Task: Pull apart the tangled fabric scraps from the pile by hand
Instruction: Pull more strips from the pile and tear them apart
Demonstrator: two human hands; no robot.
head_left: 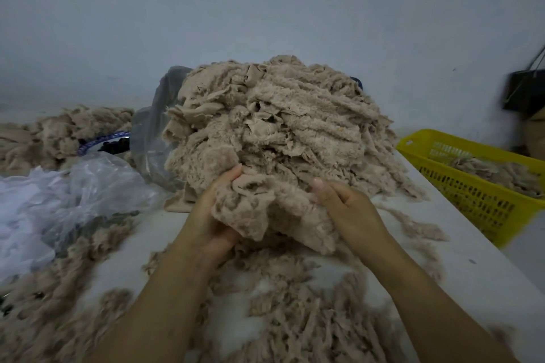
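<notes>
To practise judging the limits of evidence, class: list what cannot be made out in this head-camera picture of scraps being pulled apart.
Head view only.
1. Left hand: palm side buried in the clump it grips.
2. Basket: cut off by the right edge.
3. Dark bag: blurred, cut by the right edge.
4. Blue-rimmed thing: mostly under scraps and plastic.
5. Behind the pile: hidden by it.
</notes>
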